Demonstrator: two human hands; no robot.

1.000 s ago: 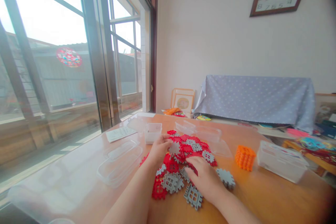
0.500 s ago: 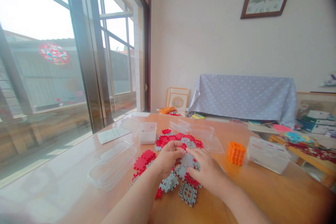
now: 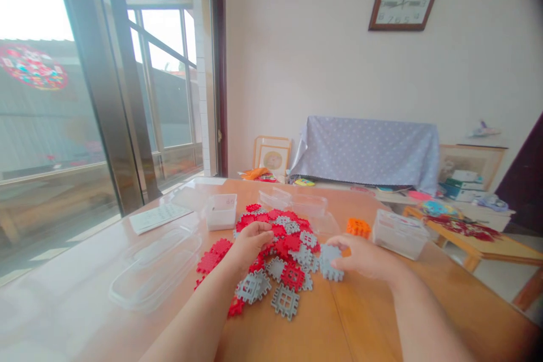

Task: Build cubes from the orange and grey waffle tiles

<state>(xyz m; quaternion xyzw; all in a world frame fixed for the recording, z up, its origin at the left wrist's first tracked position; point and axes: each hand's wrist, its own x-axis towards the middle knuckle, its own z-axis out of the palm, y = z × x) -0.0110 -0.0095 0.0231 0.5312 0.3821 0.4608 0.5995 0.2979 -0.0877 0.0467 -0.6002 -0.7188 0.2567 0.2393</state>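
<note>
A heap of red interlocking tiles (image 3: 292, 244) and grey interlocking tiles (image 3: 285, 301) with notched edges lies in the middle of the table. Over the heap's left part, my left hand (image 3: 253, 242) has its fingers closed together; whether a tile is between them is hidden. To the right of the heap, my right hand (image 3: 365, 257) grips a grey interlocking tile (image 3: 329, 263) between thumb and fingers, close to the tabletop. Behind this hand stands an orange stack of interlocking pieces (image 3: 358, 227), partly covered by it.
A white box (image 3: 221, 212) and a printed sheet (image 3: 161, 217) lie left of the heap. Clear plastic lids (image 3: 156, 268) rest at the left, and clear containers (image 3: 309, 203) at the back. A lidded translucent box (image 3: 400, 235) stands at the right on the wooden table (image 3: 322, 334).
My right hand has moved from the heap to the right with the grey tile. My left hand stays over the heap, now apart from the right. The view has turned right.
</note>
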